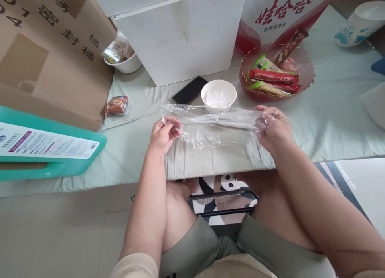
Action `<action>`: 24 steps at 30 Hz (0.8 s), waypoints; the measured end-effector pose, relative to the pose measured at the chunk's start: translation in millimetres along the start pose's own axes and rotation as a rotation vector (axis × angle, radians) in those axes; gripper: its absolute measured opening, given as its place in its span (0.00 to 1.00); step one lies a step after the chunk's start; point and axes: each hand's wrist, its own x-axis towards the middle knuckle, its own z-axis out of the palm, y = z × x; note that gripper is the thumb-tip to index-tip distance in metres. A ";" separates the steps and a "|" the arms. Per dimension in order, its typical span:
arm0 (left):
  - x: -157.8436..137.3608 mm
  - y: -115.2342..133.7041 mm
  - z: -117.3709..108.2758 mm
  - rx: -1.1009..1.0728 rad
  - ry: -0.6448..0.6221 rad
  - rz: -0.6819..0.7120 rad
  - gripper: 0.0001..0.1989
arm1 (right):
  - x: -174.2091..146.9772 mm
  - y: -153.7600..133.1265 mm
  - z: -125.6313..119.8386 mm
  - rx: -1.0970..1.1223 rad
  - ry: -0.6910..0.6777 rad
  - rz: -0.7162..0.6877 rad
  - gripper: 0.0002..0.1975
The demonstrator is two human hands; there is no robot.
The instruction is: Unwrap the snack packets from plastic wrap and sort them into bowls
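Observation:
A clear, crinkled plastic bag (207, 127) is stretched sideways between my two hands, just above the table's near edge. My left hand (164, 133) pinches its left end, fingers closed. At the other end, my right hand (275, 127) grips the gathered plastic. Whitish streaks run along the bag; I cannot tell whether they are folds or something inside. Right behind the bag stands a white paper bowl (219, 94) with crumpled clear plastic in it. The bag overlaps the bowl's lower front. A black phone (190, 90) lies to the bowl's left.
A pink glass bowl (248, 85) of wrapped snack bars stands back right. White boxes (183, 37) block the rear. On the left are a cardboard box (51, 69), a small snack packet (117, 106) and a green container (90, 143). A paper cup (359, 23) lies far right.

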 end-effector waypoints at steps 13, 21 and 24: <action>7.6 3.9 -6.2 -0.050 0.059 -0.145 0.14 | 3.6 5.2 0.9 -0.026 0.057 -0.090 0.07; -12.6 15.8 -9.5 -0.147 -0.063 -0.112 0.24 | -8.9 4.3 0.1 -0.230 0.240 -0.466 0.07; -29.9 22.7 -14.3 -0.164 -0.147 -0.049 0.25 | -27.1 -13.0 8.5 -0.316 0.151 -0.570 0.07</action>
